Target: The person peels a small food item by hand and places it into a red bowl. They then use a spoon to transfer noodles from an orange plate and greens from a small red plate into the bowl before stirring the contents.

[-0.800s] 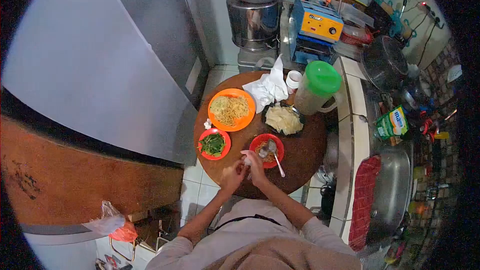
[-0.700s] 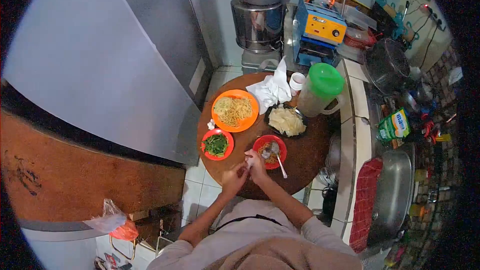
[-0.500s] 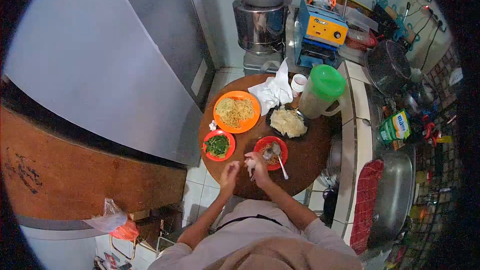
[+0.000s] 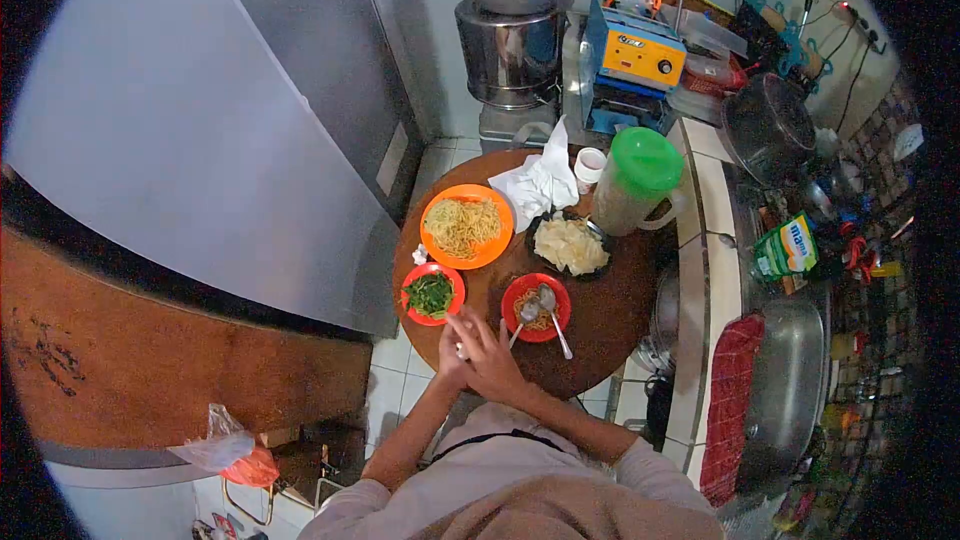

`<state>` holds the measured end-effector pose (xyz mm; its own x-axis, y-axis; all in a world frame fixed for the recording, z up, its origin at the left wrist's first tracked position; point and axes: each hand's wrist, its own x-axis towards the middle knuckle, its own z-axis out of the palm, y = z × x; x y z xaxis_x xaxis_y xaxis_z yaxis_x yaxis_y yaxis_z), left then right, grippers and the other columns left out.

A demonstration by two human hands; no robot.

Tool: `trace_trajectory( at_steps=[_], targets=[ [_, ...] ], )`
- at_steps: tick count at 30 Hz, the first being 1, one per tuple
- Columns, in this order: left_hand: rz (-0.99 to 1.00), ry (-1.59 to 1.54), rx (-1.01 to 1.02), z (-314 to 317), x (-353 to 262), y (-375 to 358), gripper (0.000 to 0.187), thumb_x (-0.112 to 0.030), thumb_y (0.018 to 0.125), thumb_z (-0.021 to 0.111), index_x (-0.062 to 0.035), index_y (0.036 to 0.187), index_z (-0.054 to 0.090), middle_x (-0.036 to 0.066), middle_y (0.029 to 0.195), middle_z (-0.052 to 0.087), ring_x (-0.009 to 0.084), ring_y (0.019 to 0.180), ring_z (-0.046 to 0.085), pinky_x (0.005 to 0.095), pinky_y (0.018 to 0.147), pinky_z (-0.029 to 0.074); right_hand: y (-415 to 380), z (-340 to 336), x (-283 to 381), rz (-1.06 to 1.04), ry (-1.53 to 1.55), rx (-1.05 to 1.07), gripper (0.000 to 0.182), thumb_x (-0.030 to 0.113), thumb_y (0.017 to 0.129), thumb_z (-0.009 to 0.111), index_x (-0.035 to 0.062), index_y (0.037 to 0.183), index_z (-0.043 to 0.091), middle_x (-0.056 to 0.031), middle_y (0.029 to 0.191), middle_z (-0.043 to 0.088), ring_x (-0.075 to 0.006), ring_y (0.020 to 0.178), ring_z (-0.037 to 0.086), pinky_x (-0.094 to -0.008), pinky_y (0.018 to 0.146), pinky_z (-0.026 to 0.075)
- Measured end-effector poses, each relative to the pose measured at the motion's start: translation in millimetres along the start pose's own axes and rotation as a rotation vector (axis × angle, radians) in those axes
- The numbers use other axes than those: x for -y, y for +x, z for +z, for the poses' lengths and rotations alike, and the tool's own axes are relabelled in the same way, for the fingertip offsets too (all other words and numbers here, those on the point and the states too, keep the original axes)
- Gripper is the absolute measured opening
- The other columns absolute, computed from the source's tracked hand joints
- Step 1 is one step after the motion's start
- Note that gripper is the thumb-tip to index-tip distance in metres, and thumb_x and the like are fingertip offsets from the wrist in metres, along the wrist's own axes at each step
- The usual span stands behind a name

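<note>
at the lower centre of the frame, over the near edge of the round brown table [image 4: 622, 305], the two hands are together. the right hand [image 4: 490, 360] lies across the left hand [image 4: 452, 364], its fingers stretched toward the upper left. a small white scrap [image 4: 461, 351] shows between them; which hand grips it, and how firmly the left one is closed underneath, i cannot tell.

just right of the hands sits a red bowl [image 4: 541, 335] with noodles and two spoons [image 4: 547, 298] in it, one handle ending close to the right hand. above the left hand is a red plate [image 4: 459, 283] of leafy greens [image 4: 428, 294]. nearer the middle of the frame, an orange plate [image 4: 470, 263] carries more noodles [image 4: 466, 230], and to its right a black dish holds pale, flat crisps [image 4: 570, 244]. above these are crumpled white paper [image 4: 540, 183], a white cup [image 4: 590, 168] and a pitcher with a green lid [image 4: 645, 162].
</note>
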<state>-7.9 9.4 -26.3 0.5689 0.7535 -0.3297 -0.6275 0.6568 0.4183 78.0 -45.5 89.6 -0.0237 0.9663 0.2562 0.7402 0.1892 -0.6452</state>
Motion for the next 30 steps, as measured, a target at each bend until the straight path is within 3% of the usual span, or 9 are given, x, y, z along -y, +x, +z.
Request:
trace_trajectory(
  at_steps=[3,6,9,10,14,16,23,28,30],
  targets=[
    [0.01,0.227,-0.212,3.1,3.5,-0.8,0.048,-0.044,0.083,0.026,-0.0105,0.115,0.038,0.01,0.112,0.043,0.0272,0.103,0.042,0.0372,0.086,0.035,1.3,3.7,-13.2,0.059,0.196,-0.073,0.049,0.023,0.078,0.046,0.0058,0.121,0.03,-0.0183,0.116,0.036,-0.0325,0.108,0.035,-0.0458,0.088,0.026],
    [-0.055,-0.045,-0.332,-12.6,6.2,0.8,0.039,-0.051,0.076,0.039,-0.0155,0.061,0.042,-0.002,0.055,0.043,0.0146,0.054,0.048,0.0286,0.047,0.039,-1.4,14.9,-28.0,0.093,0.42,-0.139,0.044,0.021,0.08,0.045,0.0067,0.12,0.032,-0.0174,0.113,0.038,-0.029,0.105,0.038,-0.0392,0.087,0.03],
    [-0.071,-0.067,-0.474,-20.2,6.7,4.0,0.042,-0.054,0.075,0.04,-0.017,0.054,0.038,-0.003,0.048,0.038,0.0144,0.044,0.041,0.0256,0.04,0.033,-8.7,23.2,-35.0,0.288,0.667,-0.106,0.042,0.024,0.081,0.045,0.0055,0.118,0.035,-0.0168,0.108,0.043,-0.0267,0.103,0.042,-0.0338,0.087,0.032],
    [-0.05,-0.065,-0.296,-10.1,0.4,-7.5,0.04,-0.052,0.075,0.04,-0.0157,0.058,0.04,-0.001,0.05,0.039,0.0148,0.045,0.042,0.0238,0.038,0.032,-13.7,34.4,-45.0,0.288,0.666,-0.105,0.042,0.024,0.081,0.045,0.0055,0.118,0.035,-0.0168,0.108,0.043,-0.0267,0.103,0.042,-0.0338,0.087,0.032],
    [0.133,-0.043,-0.451,-1.9,7.3,2.5,0.041,-0.052,0.077,0.037,-0.0138,0.064,0.043,0.002,0.058,0.046,0.0166,0.052,0.046,0.0266,0.043,0.035,-20.3,41.2,-51.4,0.604,1.017,-0.017,0.04,0.024,0.082,0.045,0.0059,0.116,0.036,-0.0102,0.103,0.045,-0.0174,0.097,0.043,-0.0288,0.082,0.034],
    [0.125,0.018,-0.403,2.1,7.6,0.7,0.044,-0.053,0.078,0.033,-0.0111,0.075,0.047,0.006,0.071,0.052,0.0193,0.065,0.049,0.0319,0.058,0.039,-21.8,42.1,-52.1,0.748,1.122,0.013,0.04,0.022,0.081,0.045,0.0082,0.117,0.034,-0.0066,0.102,0.045,-0.0129,0.094,0.043,-0.0264,0.077,0.036],
    [-0.127,0.013,-0.132,18.6,-10.1,-16.7,0.055,-0.053,0.079,0.028,-0.0086,0.105,0.046,0.007,0.1,0.052,0.0199,0.095,0.046,0.0368,0.085,0.029,-25.4,53.1,-95.8,0.431,0.745,-0.244,0.03,0.012,0.074,0.055,0.0054,0.103,0.049,-0.0041,0.085,0.052,-0.0134,0.075,0.05,-0.0248,0.06,0.042],
    [-0.17,-0.304,0.205,21.5,-20.1,-18.4,0.06,-0.052,0.08,0.026,-0.0072,0.119,0.035,0.01,0.117,0.042,0.021,0.11,0.037,0.0384,0.094,0.022,-11.1,17.4,-65.0,0.125,0.313,-0.34,0.029,0.011,0.071,0.055,0.0037,0.099,0.052,-0.0139,0.085,0.051,-0.0263,0.077,0.051,-0.033,0.068,0.041],
    [-0.107,-0.157,0.169,39.8,-18.2,-22.4,0.06,-0.051,0.081,0.025,-0.0058,0.12,0.034,0.011,0.119,0.04,0.0218,0.111,0.035,0.038,0.095,0.021,-6.6,18.5,-49.9,0.008,0.247,-0.306,0.025,0.007,0.068,0.055,0.0038,0.093,0.055,-0.0141,0.084,0.052,-0.0303,0.078,0.05,-0.0349,0.066,0.041]
  ],
)
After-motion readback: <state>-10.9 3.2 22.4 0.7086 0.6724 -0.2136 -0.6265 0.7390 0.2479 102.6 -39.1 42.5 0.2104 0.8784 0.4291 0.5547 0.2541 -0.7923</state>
